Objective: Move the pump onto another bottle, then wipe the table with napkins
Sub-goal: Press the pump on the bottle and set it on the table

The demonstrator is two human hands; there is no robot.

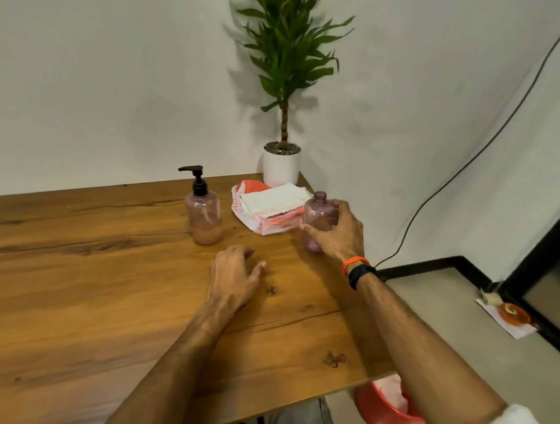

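Observation:
A pink bottle (203, 217) with a black pump (197, 180) on top stands upright on the wooden table (74, 282), some liquid in its bottom. To the right, my right hand (339, 232) grips a second pink bottle (317, 213) that has no cap and stands on the table near its right edge. My left hand (233, 276) rests on the table in front of the pump bottle, fingers loosely bent, holding nothing. A pack of white napkins (272, 205) in an orange and clear wrapper lies between the two bottles, further back.
A potted plant in a white pot (281, 166) stands at the table's far right corner against the wall. A red bin (382, 408) sits on the floor below the table's right edge. A black cable (452, 175) runs down the wall.

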